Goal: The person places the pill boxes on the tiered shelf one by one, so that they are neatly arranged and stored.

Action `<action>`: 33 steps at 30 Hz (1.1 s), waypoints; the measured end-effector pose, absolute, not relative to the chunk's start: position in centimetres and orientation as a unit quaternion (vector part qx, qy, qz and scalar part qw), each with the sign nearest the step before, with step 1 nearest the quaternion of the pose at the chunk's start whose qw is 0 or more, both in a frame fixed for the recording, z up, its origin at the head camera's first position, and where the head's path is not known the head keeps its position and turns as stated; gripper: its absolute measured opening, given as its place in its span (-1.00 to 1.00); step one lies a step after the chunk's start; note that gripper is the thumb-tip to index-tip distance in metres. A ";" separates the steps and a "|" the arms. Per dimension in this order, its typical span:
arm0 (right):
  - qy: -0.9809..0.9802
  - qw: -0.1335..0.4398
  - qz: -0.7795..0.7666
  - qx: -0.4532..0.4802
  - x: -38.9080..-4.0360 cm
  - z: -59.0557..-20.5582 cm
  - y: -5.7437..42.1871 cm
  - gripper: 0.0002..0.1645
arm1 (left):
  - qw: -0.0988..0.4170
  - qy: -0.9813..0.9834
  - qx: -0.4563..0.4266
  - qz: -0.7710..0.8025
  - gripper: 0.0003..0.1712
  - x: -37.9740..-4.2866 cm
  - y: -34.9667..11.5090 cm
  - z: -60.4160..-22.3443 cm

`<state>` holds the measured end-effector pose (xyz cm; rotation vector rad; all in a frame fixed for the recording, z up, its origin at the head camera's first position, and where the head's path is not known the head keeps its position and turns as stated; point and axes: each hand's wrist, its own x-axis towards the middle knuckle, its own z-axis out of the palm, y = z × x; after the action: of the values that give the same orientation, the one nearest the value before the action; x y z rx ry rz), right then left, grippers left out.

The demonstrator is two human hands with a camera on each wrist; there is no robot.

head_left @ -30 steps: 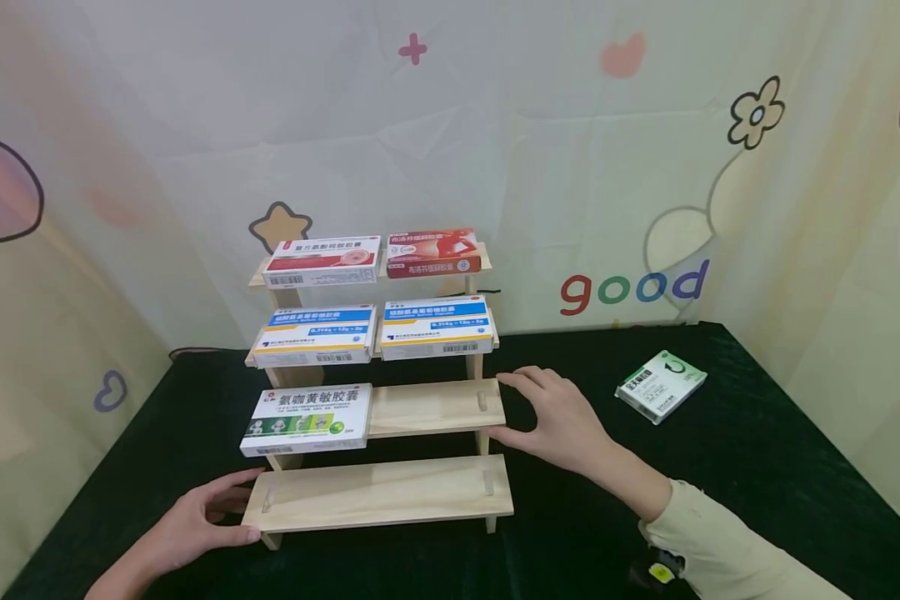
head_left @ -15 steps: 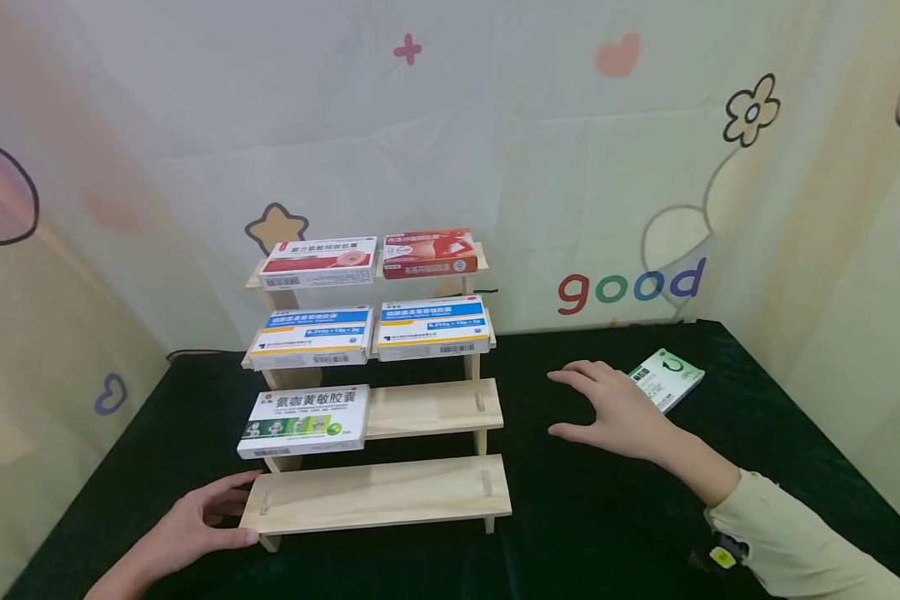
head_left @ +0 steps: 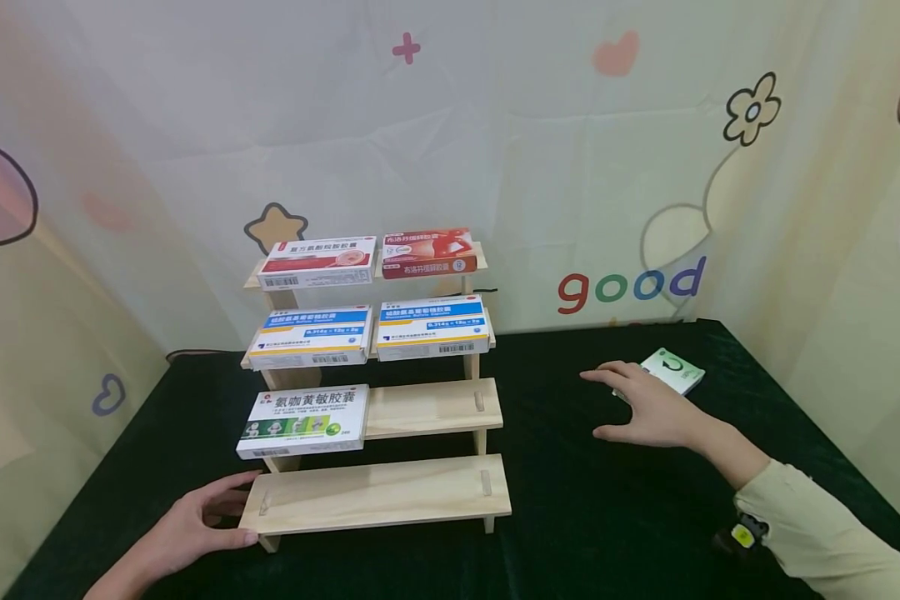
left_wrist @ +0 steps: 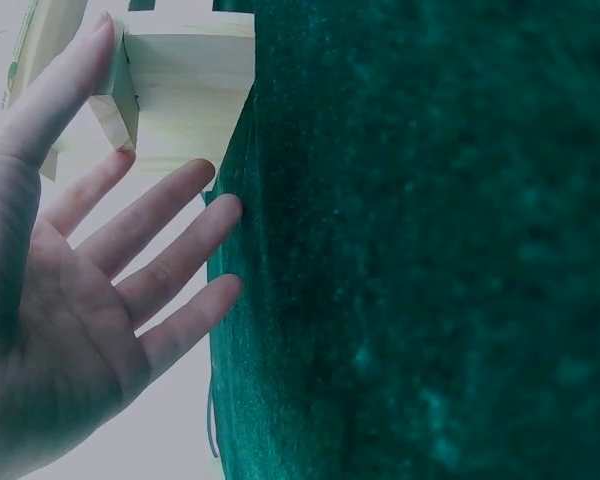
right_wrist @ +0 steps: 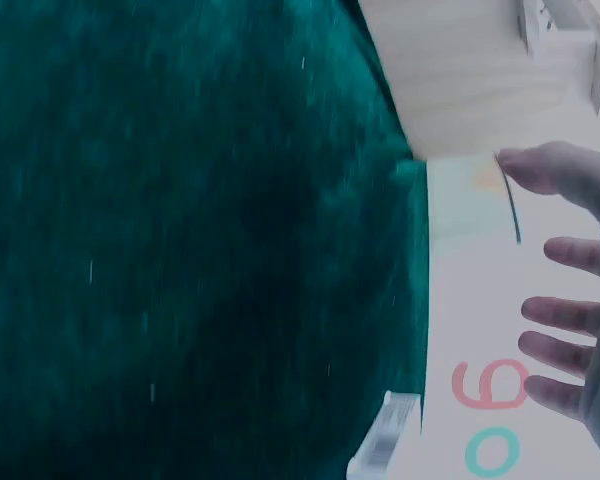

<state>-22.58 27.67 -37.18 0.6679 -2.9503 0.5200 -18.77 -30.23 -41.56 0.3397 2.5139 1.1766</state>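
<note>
My left hand touches the left end of the lowest board of a stepped wooden display rack, thumb at the front corner and index finger behind. In the left wrist view its fingers are spread and nearly straight beside the rack's pale wood. My right hand holds nothing and hovers over the dark cloth with thumb and fingers apart. Part of a white-and-green medicine box is hidden behind it. That box's end shows at the bottom of the right wrist view, away from the fingers.
Two boxes, one white-and-red and one red, occupy the top tier. Blue-and-white boxes fill the second tier. On the third tier's left lies a white-and-green capsule box. A printed curtain hangs behind the dark green cloth.
My right hand has left the right end of the rack's third board and moved right, to the loose medicine box. The left hand stays at the lowest board.
</note>
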 end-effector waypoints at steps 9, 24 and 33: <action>-0.967 0.006 0.181 0.180 -23.7 -37.3 31.0 -0.06 | 0.174 0.883 0.118 0.419 -0.17 -18.7 -30.3 -41.5; -0.973 -0.008 0.180 0.144 -25.6 -37.7 35.7 0.01 | 0.168 0.884 0.123 0.419 -0.19 -18.8 -30.3 -41.7; -0.974 -0.027 0.171 0.143 -26.5 -38.3 36.7 0.05 | 0.167 0.882 0.123 0.422 -0.19 -18.7 -30.2 -41.5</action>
<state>-26.48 36.75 -38.29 0.4572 -3.1153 0.5461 -18.73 -30.19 -41.52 0.3511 2.5119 1.2025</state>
